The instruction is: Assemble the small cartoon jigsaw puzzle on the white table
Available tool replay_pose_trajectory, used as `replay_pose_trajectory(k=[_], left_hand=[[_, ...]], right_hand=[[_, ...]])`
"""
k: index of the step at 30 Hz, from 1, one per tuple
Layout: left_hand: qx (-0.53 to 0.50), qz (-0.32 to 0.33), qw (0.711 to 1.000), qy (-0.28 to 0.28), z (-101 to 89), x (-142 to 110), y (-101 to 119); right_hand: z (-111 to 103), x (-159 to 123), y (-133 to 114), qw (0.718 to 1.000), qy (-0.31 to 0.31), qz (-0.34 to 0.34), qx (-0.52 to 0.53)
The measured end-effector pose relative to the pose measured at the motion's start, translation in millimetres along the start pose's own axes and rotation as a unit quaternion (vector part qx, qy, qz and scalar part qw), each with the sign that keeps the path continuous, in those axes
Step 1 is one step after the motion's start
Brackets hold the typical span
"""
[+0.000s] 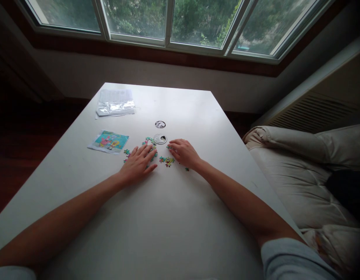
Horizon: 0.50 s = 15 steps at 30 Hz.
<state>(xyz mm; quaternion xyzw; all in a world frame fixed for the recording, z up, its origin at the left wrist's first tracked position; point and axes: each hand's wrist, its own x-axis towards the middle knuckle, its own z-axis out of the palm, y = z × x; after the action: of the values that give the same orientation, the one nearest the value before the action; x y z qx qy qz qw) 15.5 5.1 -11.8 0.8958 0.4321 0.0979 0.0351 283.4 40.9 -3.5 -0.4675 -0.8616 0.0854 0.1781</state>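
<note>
SpongeBob jigsaw pieces [168, 161] lie on the white table [168, 225], a small cluster with a yellow face sitting between the two hands and others scattered close around it. The left hand [139, 160] is spread palm down with its fingers loose, covering part of a larger patch of pieces whose edges show past the fingertips. The right hand [183, 151], apart from the left, has its fingers curled down over a few pieces just beyond the cluster; whether it pinches one cannot be told. A single stray piece [187, 169] lies just under the right wrist. Just past the hands are a round metallic disc [160, 139] and, farther off, a second shiny disc [160, 124]. Left of the left hand lies a picture sheet [109, 142] showing pink and yellow cartoon figures on blue. A clear plastic packet [116, 103] rests on papers near the far left corner. Pale blue sleeves [290, 254] end above the forearms. Right of the table stands a cream tufted sofa [285, 179]; beyond the far edge, window panes [136, 17] show green trees.
</note>
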Motion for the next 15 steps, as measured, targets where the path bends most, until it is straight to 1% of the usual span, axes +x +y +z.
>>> replay_pose_trajectory(k=[3,6,10,15], left_hand=[[-0.004,0.000,1.000,0.003,-0.7,-1.4,-1.5],[-0.013,0.008,1.000,0.023,-2.8,-2.0,3.6],[-0.012,-0.003,0.999,0.048,-4.8,0.4,7.9],[-0.006,-0.038,0.997,0.074,-9.9,0.8,3.4]], right_hand=[[-2.4,5.7,-1.1,0.999,-0.008,0.020,-0.023],[-3.0,9.8,-2.9,0.999,-0.015,0.018,-0.036],[2.8,19.8,-7.1,0.999,-0.021,0.005,-0.037],[11.3,36.4,-17.1,0.998,-0.037,-0.029,-0.052]])
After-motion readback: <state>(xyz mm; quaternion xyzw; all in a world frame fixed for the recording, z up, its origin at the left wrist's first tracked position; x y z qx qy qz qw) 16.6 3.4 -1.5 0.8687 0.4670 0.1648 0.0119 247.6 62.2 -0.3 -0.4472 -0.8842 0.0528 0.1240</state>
